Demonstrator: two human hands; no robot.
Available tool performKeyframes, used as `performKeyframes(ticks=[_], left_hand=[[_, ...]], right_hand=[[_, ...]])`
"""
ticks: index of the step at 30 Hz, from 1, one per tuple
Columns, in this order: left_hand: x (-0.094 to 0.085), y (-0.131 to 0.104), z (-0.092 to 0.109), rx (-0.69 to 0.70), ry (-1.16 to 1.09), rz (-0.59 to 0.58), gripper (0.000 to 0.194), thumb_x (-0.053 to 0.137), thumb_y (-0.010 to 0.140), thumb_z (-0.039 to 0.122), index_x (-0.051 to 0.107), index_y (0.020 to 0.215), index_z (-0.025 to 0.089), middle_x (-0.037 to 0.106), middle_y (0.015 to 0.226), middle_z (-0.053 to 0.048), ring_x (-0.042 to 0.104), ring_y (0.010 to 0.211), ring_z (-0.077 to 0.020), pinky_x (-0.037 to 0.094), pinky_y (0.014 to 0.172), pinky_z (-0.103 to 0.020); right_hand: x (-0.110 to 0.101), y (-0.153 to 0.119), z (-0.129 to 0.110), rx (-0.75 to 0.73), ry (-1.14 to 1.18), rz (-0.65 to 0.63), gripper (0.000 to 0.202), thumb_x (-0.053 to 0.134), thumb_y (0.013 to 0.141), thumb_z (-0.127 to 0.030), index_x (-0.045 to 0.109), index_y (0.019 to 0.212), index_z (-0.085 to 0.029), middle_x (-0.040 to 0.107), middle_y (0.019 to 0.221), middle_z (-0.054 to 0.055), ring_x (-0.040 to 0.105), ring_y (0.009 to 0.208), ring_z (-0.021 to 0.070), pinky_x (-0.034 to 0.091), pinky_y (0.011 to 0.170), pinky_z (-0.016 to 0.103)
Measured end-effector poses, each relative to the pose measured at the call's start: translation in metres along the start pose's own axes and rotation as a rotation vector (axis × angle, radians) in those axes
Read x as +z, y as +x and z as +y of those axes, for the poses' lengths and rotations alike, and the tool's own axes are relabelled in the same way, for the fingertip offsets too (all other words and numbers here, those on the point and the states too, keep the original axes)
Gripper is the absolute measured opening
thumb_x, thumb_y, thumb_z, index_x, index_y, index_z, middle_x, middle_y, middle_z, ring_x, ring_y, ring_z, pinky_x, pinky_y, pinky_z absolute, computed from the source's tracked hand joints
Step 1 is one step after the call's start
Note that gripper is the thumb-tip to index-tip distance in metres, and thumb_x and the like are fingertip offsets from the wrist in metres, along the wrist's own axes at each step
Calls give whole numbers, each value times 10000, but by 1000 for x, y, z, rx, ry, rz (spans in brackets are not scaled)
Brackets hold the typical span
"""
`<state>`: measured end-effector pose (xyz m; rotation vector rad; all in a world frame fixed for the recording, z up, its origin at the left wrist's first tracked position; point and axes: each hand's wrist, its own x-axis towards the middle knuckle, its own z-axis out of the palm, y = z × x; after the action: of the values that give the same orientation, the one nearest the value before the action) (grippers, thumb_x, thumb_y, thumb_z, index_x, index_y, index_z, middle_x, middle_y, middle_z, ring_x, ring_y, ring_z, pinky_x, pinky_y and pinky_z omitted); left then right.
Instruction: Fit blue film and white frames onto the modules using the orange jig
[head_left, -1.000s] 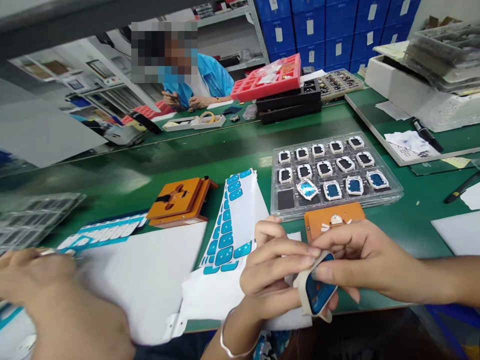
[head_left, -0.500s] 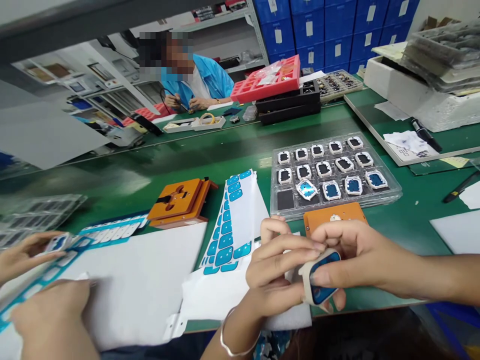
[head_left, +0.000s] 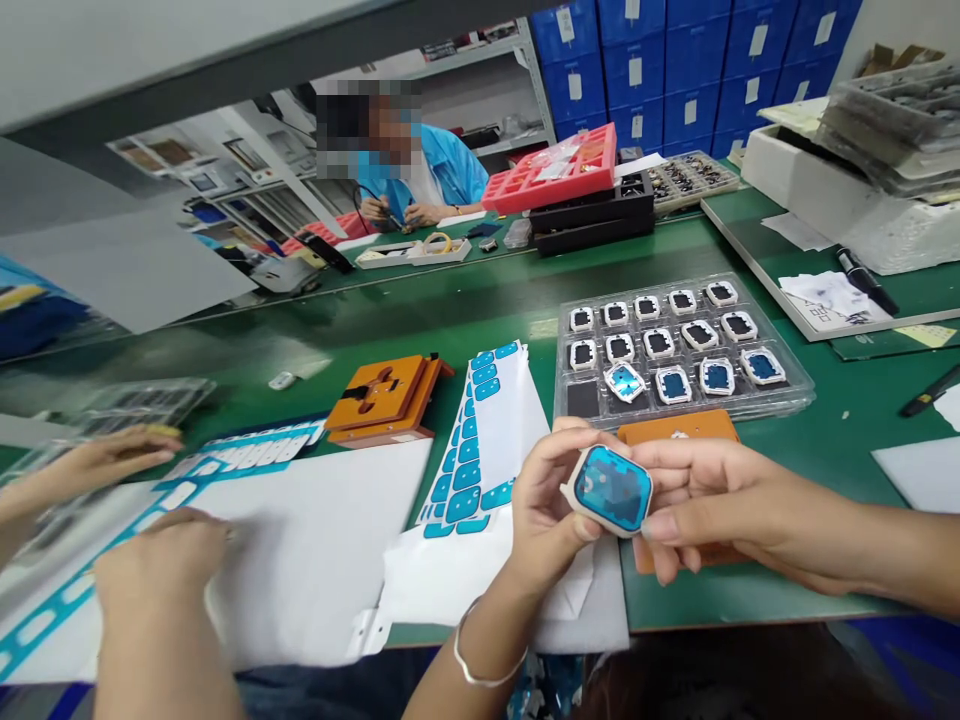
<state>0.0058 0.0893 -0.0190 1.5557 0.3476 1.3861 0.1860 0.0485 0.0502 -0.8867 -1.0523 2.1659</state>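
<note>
A pale watch case point(head_left: 611, 488) with blue film on its face is held up over the table's front edge, face toward me. My left hand point(head_left: 546, 505) grips its left side between thumb and fingers. At its lower right edge, my right hand point(head_left: 712, 505) pinches it with the thumb in front and the fingers behind. Behind my hands lies an orange fixture block point(head_left: 679, 424), partly hidden. Beyond it, a clear plastic tray point(head_left: 795, 392) carries several white watch cases, the front row with blue faces. Sheets of blue adhesive films point(head_left: 466, 462) lie left of my hands.
A co-worker's hands point(head_left: 161, 570) are at the left over a white board point(head_left: 322, 560) with a blue strip. Another orange fixture point(head_left: 386, 395) stands mid-table. Across the table sits a person in a blue jacket point(head_left: 450, 165), near a red tray point(head_left: 555, 170). Stacked trays point(head_left: 892, 130) fill the right back.
The watch case has turned its blue face toward me and risen slightly. My right thumb has moved off the face to its edge. The co-worker's far hand no longer holds a small white case.
</note>
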Motion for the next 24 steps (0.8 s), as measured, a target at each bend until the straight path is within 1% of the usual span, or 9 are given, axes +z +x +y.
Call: performKeyframes(ticks=[6,11,15,17,19,21,22,23,24], left_hand=[[-1,1,2,-32,-47,-10,425,699,806,541,640,1139,283,590,921,-30,634,904,-173,538,771,-258],[0,-2,3,-89,-51,14,388,705,811,510,639,1115,278,614,974,-43,631,940,-188,543,838,-297],[-5,1,0,-186,-15,-44,435,667,856,454,585,1256,304,635,1185,-83,622,1074,-235,541,882,-338],[-16,8,-1,-196,69,-63,530,665,842,498,551,1321,304,555,1367,-100,565,1181,-263,523,929,-358],[-35,20,-1,-161,222,67,610,656,807,581,542,1335,298,449,1480,-90,498,1252,-278,505,961,-361],[-59,31,-3,-172,469,390,568,576,854,584,519,1339,294,449,1470,-75,476,1266,-258,481,988,-352],[-71,35,-5,-248,642,540,551,528,889,551,485,1364,274,452,1457,-84,462,1288,-254,448,1032,-362],[-82,39,-8,-383,848,628,553,491,907,512,442,1394,253,434,1465,-99,440,1315,-256,418,1065,-374],[-91,41,-12,-544,1031,661,577,481,903,490,408,1415,236,414,1476,-114,406,1348,-273,384,1096,-404]], right_hand=[[-2,0,2,35,14,6,413,783,770,-475,661,1026,-174,639,681,-10,512,622,62,370,581,161],[-2,5,2,-11,7,27,375,789,760,-470,669,919,-153,662,697,9,533,594,63,414,582,175],[-9,12,6,-129,1,116,397,818,723,-446,641,927,-154,668,647,1,557,548,69,437,546,178],[-17,16,8,-229,-49,212,390,807,731,-438,611,938,-172,664,639,-6,567,536,84,454,527,197],[-27,21,6,-383,-177,313,333,774,764,-405,589,940,-192,662,671,-5,591,562,110,496,550,240],[-38,28,0,-633,-418,411,230,735,792,-342,604,919,-203,672,816,28,639,698,148,545,641,298],[-42,33,-5,-767,-568,456,170,711,803,-311,618,897,-205,664,930,53,652,811,172,557,701,323],[-46,38,-10,-873,-728,495,115,687,814,-285,627,871,-205,639,1050,76,644,930,198,561,758,346],[-49,45,-15,-935,-892,528,74,666,820,-260,630,847,-202,601,1161,94,620,1036,222,557,812,369]])
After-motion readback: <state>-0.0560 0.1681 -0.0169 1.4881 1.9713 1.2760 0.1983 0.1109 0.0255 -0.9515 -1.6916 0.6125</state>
